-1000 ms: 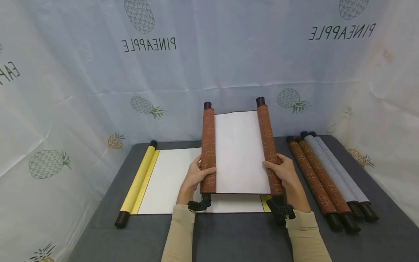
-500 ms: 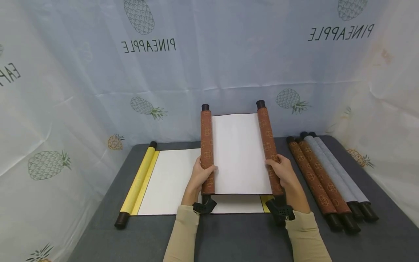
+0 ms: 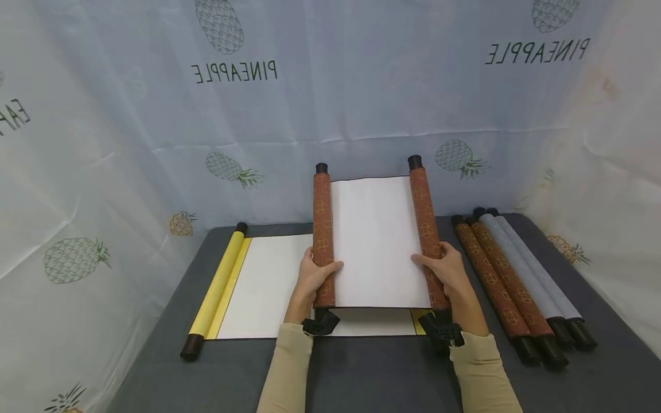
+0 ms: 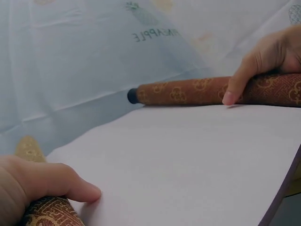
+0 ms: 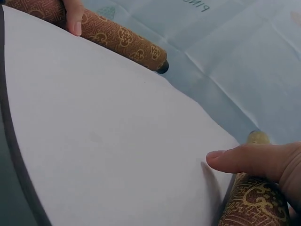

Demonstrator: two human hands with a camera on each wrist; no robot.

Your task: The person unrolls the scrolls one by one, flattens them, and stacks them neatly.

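Note:
A brown patterned hanging scroll [image 3: 379, 241], partly unrolled, is held up by both hands above the table. My left hand [image 3: 312, 272] grips its left roll [image 3: 322, 215], thumb lying over the edge of the white paper. The right hand [image 3: 445, 269] holds the right roll [image 3: 422, 201] in the same way. In the left wrist view, blank paper [image 4: 178, 155] stretches between the rolls, gently bowed. The right wrist view shows the right thumb [image 5: 249, 158] against the paper beside its roll. Fingers behind the rolls are mostly hidden.
Beneath lies an unrolled yellow scroll [image 3: 219, 281] on the dark table [image 3: 382, 378], its right part mostly covered by the held scroll. Rolled brown scrolls [image 3: 496, 287] and grey scrolls [image 3: 532, 269] lie side by side at right. A pineapple-print curtain [image 3: 361, 86] hangs behind.
The left hand and left roll have shifted slightly left, and the right roll a little right. A wider strip of white paper shows between them.

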